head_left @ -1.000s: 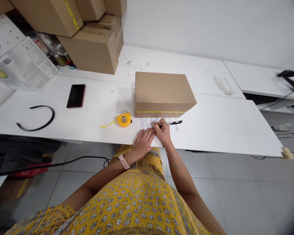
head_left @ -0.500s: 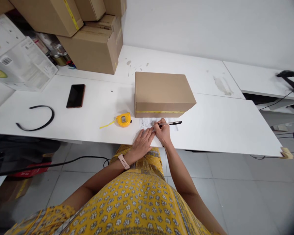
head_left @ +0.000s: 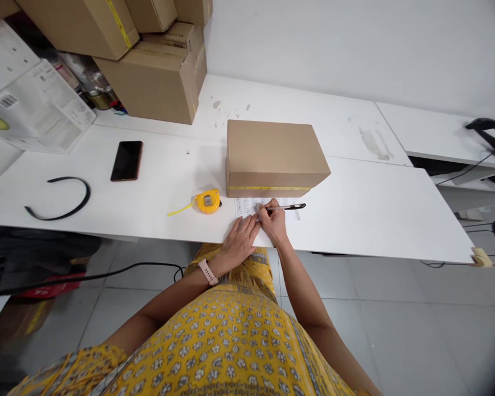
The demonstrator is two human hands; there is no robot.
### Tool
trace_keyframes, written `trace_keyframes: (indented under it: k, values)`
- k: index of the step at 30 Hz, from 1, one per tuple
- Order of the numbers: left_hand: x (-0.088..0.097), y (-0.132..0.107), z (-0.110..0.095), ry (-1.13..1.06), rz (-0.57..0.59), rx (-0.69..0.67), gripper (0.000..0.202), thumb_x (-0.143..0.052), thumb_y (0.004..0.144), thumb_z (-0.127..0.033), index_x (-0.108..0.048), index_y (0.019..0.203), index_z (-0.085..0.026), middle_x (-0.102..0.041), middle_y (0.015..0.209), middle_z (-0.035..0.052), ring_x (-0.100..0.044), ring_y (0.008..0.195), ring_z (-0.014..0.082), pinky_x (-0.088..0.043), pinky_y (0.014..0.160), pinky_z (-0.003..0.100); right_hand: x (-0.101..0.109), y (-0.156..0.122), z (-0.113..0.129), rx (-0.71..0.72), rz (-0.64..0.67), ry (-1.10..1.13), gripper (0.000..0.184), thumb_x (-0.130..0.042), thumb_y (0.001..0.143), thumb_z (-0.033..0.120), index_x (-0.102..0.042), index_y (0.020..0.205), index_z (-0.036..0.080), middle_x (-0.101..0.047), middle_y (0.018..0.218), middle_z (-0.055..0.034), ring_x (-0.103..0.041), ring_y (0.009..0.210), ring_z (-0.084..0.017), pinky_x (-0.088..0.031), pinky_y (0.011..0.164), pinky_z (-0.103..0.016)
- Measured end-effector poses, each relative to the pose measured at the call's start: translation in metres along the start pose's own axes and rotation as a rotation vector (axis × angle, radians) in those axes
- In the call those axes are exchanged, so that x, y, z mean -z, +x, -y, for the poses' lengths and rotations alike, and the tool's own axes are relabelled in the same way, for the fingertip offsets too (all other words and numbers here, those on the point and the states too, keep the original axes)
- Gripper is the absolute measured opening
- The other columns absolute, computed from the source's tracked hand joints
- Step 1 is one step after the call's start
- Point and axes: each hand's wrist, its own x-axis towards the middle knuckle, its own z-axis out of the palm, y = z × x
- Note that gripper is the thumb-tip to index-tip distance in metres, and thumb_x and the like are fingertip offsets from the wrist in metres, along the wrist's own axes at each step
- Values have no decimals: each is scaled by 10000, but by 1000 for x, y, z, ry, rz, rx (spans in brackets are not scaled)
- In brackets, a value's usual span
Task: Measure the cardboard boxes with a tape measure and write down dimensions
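Penwork at the near edge of the table (head_left: 375, 209). My left hand (head_left: 241, 237) lies flat, palm down, fingers together on the near part of the sheet (head_left: 247, 205). It holds nothing and just pins the paper. Touching it at 3 o'clock, my right hand (head_left: 274, 223) has its grip closed round the pen (head_left: 289, 207), fingers pinched low near the tip. The barrel lies almost flat and points to 3 o'clock, with the tip on the printed rows.

At 12 o'clock the sheet's far edge meets the cardboard box (head_left: 274, 157); against it or under it, can't tell. My judgement for neat writing: weight on the left palm so the paper can't slide, small strokes since the rows look tight, and knuckles clear of the box wall just ahead.

The tape measure (head_left: 208, 201) sits near the sheet at 9 o'clock, not touching it, with a short length of yellow blade out. Further off at 10 o'clock are the phone (head_left: 126, 160), screen dark, and a curved black band (head_left: 60, 199). Stacked cartons (head_left: 157, 82) stand at the far 11 o'clock.
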Motion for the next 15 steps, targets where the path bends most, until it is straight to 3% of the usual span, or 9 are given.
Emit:
trace_keyframes:
  k: [15]
  values:
    - [0,0,0,-23,-22,-1,689,-618,938,-282,-390,1548,-57,-383,1631,221,-332,1536,319,-239,1276,509,1,-1,4,-20,-30,34,205,-595,840,357,-449,744,251,-444,554,82,-424,532,-122,-349,567,-270]
